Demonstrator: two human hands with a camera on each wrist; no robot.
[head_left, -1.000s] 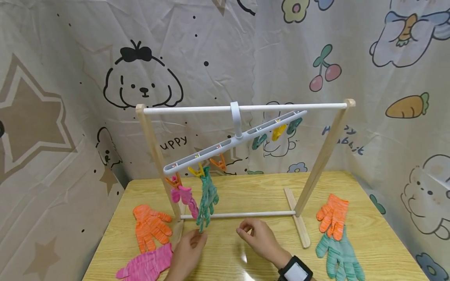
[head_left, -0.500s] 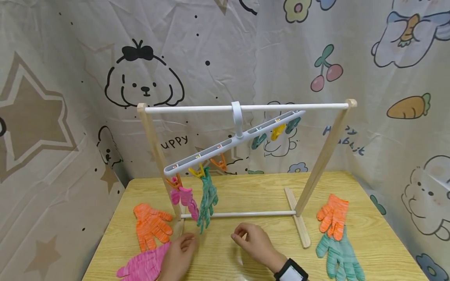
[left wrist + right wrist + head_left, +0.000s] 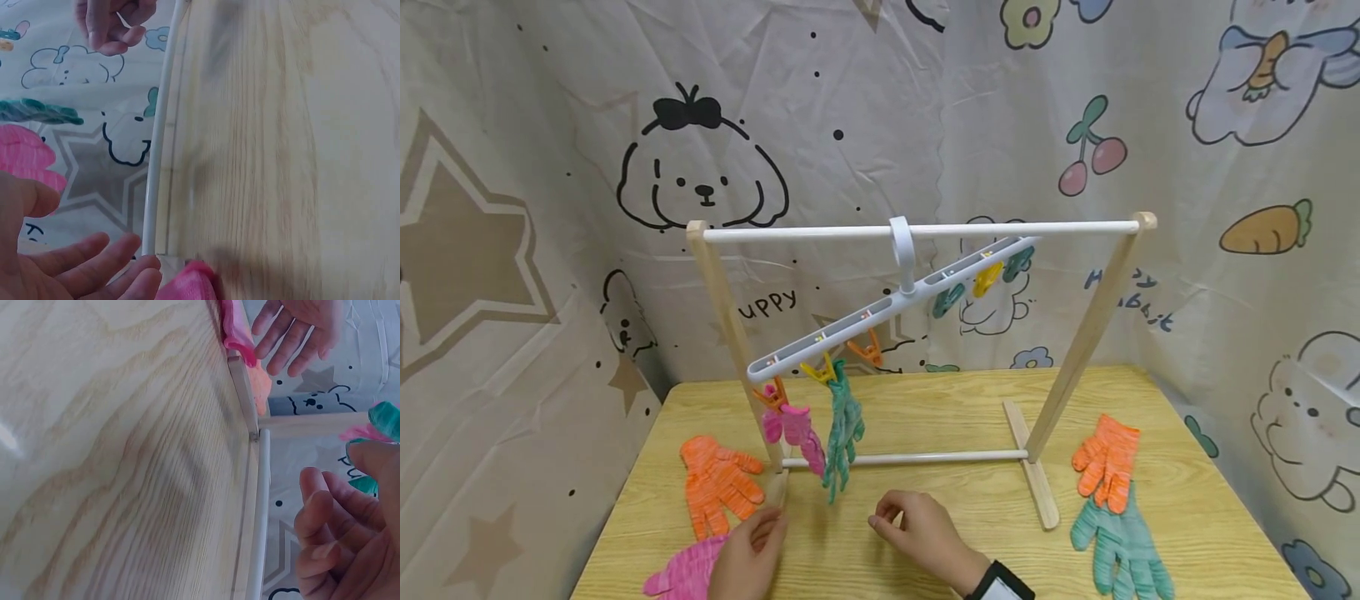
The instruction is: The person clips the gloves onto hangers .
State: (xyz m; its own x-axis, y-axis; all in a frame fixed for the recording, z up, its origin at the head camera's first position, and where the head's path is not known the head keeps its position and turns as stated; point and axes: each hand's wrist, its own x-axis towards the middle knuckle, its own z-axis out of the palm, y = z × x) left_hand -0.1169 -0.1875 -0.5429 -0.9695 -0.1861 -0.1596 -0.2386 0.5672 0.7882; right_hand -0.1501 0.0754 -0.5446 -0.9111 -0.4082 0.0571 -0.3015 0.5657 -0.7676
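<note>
My left hand [image 3: 748, 554] is at the edge of a pink glove [image 3: 688, 571] on the table, covering part of it; its fingers are loosely bent and hold nothing. In the left wrist view the pink glove [image 3: 190, 284] shows just past the fingertips. Bare of any object, my right hand [image 3: 921, 533] hovers over the table's front middle with relaxed fingers. Above both hands, a white clip hanger [image 3: 842, 322] tilts down to the left. From its orange clip hangs a pink glove [image 3: 797, 429], and from a yellow clip a green glove [image 3: 844, 429].
A wooden stand with a white top bar [image 3: 1022, 227] carries the hanger. Unused clips, such as the yellow one [image 3: 988, 279], line the hanger's right half. An orange glove [image 3: 718, 483] lies at left; an orange glove [image 3: 1107, 458] overlaps a green glove [image 3: 1123, 542] at right.
My left hand has moved left and toward me, from below the hanging green glove to the pink glove on the table. My right hand has shifted left and slightly nearer.
</note>
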